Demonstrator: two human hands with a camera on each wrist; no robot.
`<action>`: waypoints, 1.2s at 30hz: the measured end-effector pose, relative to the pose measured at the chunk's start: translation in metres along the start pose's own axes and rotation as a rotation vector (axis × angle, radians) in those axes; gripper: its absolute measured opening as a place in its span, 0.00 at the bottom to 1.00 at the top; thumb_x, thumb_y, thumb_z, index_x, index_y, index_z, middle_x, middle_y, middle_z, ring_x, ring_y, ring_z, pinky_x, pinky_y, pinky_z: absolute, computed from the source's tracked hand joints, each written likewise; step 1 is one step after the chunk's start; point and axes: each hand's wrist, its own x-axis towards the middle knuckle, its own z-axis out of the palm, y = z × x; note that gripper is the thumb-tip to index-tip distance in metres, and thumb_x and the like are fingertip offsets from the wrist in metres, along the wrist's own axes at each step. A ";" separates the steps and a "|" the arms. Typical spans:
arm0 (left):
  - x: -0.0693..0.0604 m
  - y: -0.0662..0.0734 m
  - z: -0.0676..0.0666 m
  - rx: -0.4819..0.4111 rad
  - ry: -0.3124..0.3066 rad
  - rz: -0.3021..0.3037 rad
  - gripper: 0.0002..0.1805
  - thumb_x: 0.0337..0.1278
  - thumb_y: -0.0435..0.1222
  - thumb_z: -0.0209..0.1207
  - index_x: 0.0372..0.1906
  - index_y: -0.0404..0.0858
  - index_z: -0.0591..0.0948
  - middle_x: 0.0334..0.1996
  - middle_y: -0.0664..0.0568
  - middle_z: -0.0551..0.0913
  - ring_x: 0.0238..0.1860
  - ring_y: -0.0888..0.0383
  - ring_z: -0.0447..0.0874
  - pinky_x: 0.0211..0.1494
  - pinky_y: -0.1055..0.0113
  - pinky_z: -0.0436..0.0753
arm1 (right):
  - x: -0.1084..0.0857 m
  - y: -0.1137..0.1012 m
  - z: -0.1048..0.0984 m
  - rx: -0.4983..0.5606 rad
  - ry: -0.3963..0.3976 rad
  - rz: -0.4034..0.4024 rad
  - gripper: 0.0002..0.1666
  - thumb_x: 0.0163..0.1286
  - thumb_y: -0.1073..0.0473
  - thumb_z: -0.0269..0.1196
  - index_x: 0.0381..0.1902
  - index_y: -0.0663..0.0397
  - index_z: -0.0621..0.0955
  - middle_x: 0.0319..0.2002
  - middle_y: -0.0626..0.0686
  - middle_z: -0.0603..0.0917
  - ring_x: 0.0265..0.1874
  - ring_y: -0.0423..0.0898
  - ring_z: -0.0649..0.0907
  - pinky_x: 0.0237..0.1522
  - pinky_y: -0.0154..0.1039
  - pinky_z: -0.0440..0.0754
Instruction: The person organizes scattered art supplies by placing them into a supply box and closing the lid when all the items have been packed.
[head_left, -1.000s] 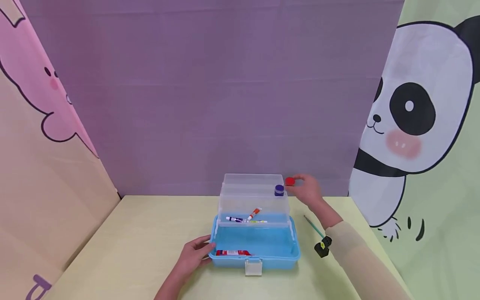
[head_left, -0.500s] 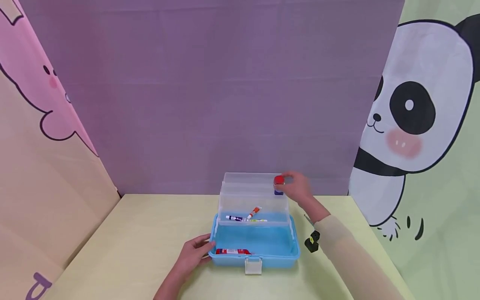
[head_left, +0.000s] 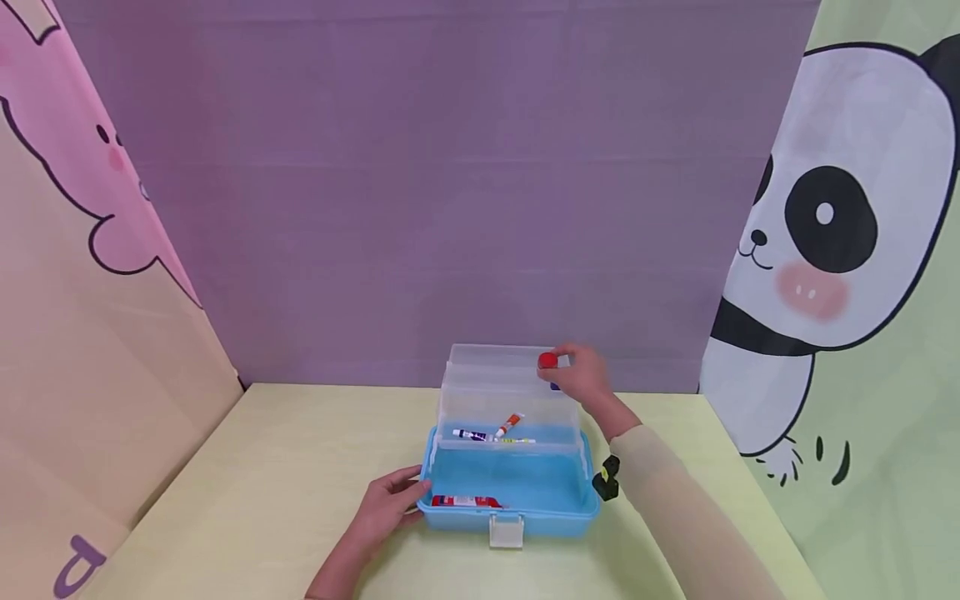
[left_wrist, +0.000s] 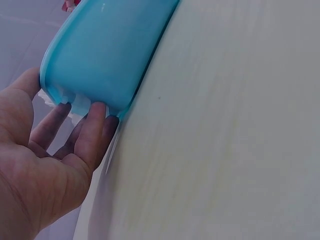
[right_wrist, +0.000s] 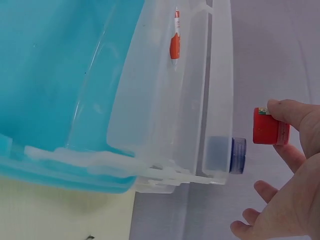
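Note:
My right hand point(head_left: 588, 375) pinches a small red paint jar point(right_wrist: 265, 126) between thumb and index finger, other fingers loose. It hovers over the top tray point(head_left: 480, 375) of an opened blue art box point(head_left: 555, 527), apart from the tray. A dark blue-capped jar point(right_wrist: 238, 156) stands at that tray's right end, mostly behind my hand in the head view. My left hand point(head_left: 382, 508) grips the box's left end, thumb at the rim and fingertips against the outer side. Below, the clear middle tray holds orange point(head_left: 510, 425), purple point(head_left: 471, 436) and yellow point(head_left: 517, 441) paint tubes.
A red tube point(head_left: 465, 502) lies at the front left inside the blue base. The white latch point(head_left: 507, 532) hangs down in front. The box stands on a pale table point(head_left: 300, 467) before a purple backdrop point(head_left: 375, 208).
My right hand has carried the red paint jar leftward from beside the top tray to above it, past the blue-capped jar. The left hand has stayed on the box.

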 end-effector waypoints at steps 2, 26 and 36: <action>-0.001 0.001 0.000 0.003 0.003 -0.001 0.30 0.60 0.42 0.65 0.63 0.30 0.74 0.48 0.41 0.80 0.44 0.49 0.84 0.44 0.52 0.84 | 0.001 0.000 0.003 -0.007 0.007 0.008 0.31 0.56 0.54 0.73 0.56 0.58 0.78 0.58 0.61 0.75 0.58 0.61 0.71 0.44 0.51 0.83; 0.000 -0.002 -0.002 -0.007 -0.013 0.017 0.33 0.57 0.45 0.67 0.62 0.29 0.74 0.48 0.40 0.80 0.44 0.48 0.84 0.44 0.52 0.84 | 0.006 0.000 0.013 -0.003 -0.012 0.059 0.32 0.56 0.53 0.74 0.57 0.56 0.78 0.55 0.60 0.75 0.45 0.57 0.79 0.37 0.44 0.85; -0.002 0.000 -0.001 -0.021 -0.007 0.025 0.30 0.60 0.42 0.66 0.62 0.28 0.74 0.46 0.40 0.80 0.43 0.48 0.84 0.44 0.52 0.84 | 0.007 0.001 0.017 0.002 -0.018 0.041 0.31 0.58 0.52 0.73 0.57 0.56 0.79 0.59 0.61 0.74 0.54 0.60 0.73 0.44 0.50 0.83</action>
